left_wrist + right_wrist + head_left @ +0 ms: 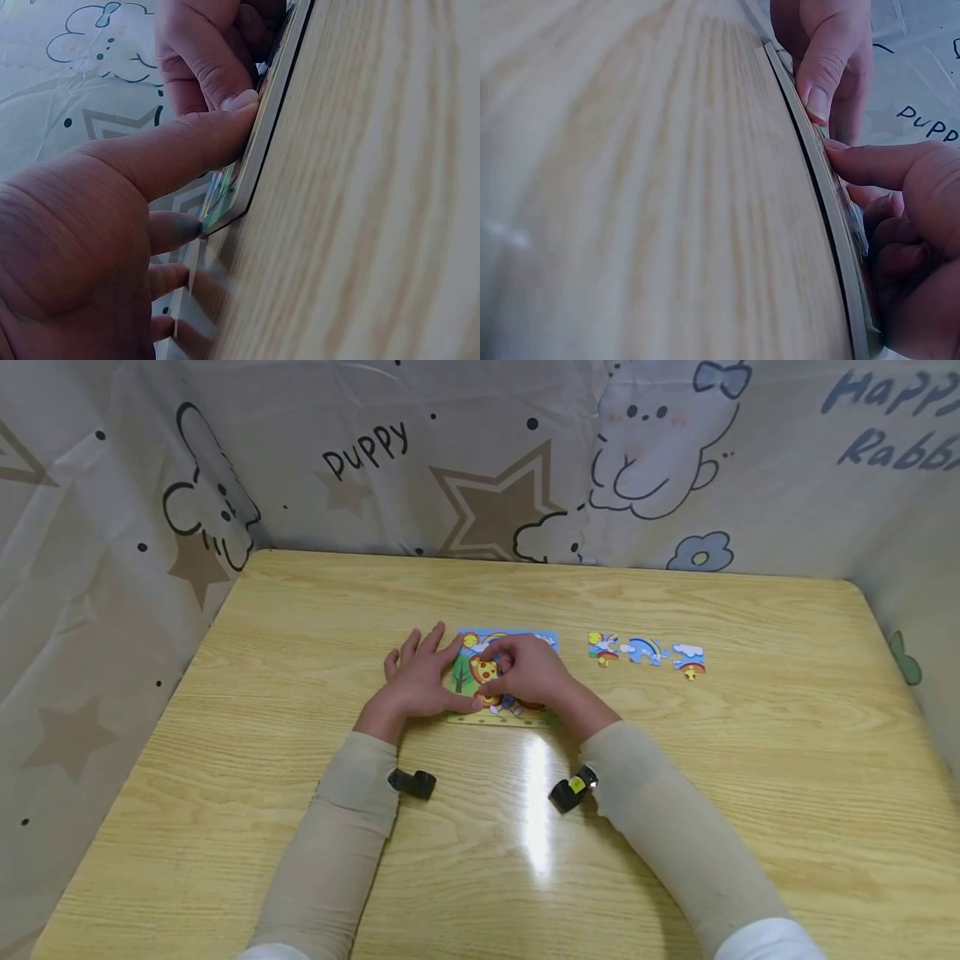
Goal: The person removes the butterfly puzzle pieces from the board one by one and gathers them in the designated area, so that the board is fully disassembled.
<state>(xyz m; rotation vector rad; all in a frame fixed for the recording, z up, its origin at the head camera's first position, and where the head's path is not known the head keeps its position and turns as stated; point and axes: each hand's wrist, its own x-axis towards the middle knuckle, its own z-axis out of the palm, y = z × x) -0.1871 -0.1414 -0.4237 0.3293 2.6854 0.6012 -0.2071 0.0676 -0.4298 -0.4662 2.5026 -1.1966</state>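
A picture puzzle board (461, 681) with a tree, sun and rainbow lies flat on the table. My left hand (423, 683) is spread at its left side, the straight thumb resting on the lower part and the index finger at the left edge. Over the board, my right hand (534, 672) has its thumb and index finger on either side of a puzzle piece (486, 670) with a red and yellow picture. The right hand's other fingers are curled under, as the right wrist view shows. Its palm and fingers hide much of the board's right half.
Right of the board lie three loose puzzle pieces: one with a sun (602, 645), a rainbow piece (645, 650) and a cloud piece (689, 658). The wooden table (465, 877) meets a printed cloth (480, 468) at the back and sides.
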